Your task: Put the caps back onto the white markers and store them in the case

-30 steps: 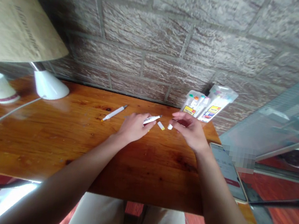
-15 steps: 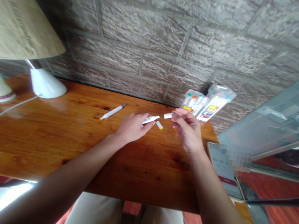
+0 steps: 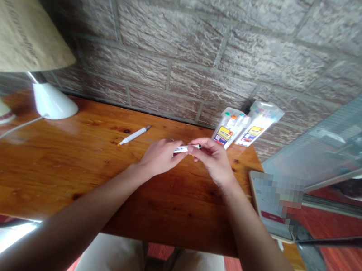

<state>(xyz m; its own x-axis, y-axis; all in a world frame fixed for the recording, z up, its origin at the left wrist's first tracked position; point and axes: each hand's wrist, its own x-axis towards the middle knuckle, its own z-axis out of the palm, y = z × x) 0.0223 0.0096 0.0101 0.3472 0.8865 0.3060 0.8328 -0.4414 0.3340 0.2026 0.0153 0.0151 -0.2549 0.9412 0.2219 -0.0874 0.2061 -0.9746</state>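
Note:
Both my hands meet over the middle of the wooden table (image 3: 59, 166) on one white marker (image 3: 183, 148). My left hand (image 3: 160, 156) is closed round the marker's body. The fingers of my right hand (image 3: 215, 159) pinch its right end, where a dark tip (image 3: 199, 146) shows. Whether a cap is on that end is hidden by my fingers. A second white marker (image 3: 134, 135) with a grey tip and yellow end lies apart on the table, to the left of my hands.
Two clear packs of coloured markers (image 3: 242, 127) lean against the brick wall at the back right. A lamp with a beige shade (image 3: 16, 27) and white base (image 3: 53, 104) stands at the left, its cord crossing the table. A phone (image 3: 274, 210) lies at the right edge.
My right hand picked a small white cap off the table, brought it to the marker's end and closed in on it. The loose yellow cap is now hidden behind my hands.

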